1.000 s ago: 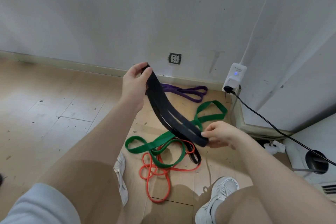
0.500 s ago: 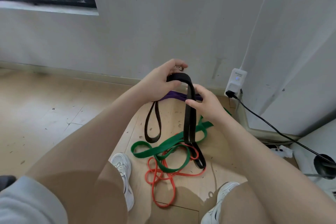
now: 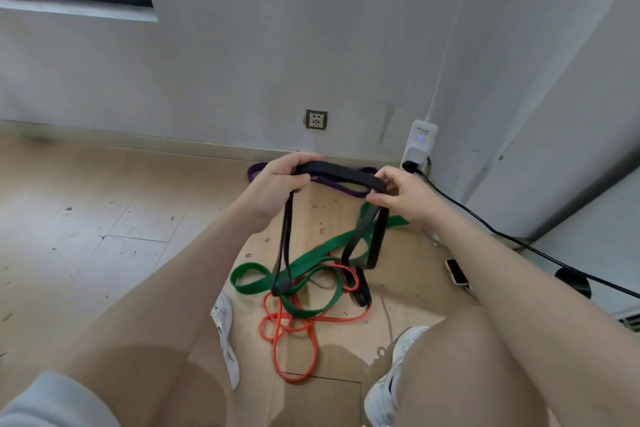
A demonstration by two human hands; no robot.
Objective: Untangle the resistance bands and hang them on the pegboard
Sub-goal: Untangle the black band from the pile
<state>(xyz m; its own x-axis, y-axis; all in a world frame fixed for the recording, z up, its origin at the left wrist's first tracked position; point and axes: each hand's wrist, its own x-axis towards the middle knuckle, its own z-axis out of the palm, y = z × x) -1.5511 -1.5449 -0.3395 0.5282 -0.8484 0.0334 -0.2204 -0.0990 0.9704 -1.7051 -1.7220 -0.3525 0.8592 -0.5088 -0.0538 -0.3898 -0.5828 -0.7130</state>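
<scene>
A black resistance band (image 3: 341, 173) stretches level between my two hands above the floor. My left hand (image 3: 277, 185) grips its left end and my right hand (image 3: 401, 192) pinches its right end. From each hand black loops hang down into the pile. On the wooden floor below lie a green band (image 3: 304, 262) and an orange band (image 3: 294, 326), crossed over each other. A purple band (image 3: 258, 168) lies near the wall, partly hidden behind my hands. No pegboard shows in this view.
A white plug-in adapter (image 3: 420, 140) with a black cable (image 3: 485, 222) sits at the wall corner on the right. A wall socket (image 3: 316, 120) is low on the wall. A phone (image 3: 457, 272) lies on the floor. My white shoes (image 3: 227, 333) flank the pile.
My hands have drawn apart and spread the black band level between them; half a second ago they were close together with the band hanging straight down. The camera has tilted slightly.
</scene>
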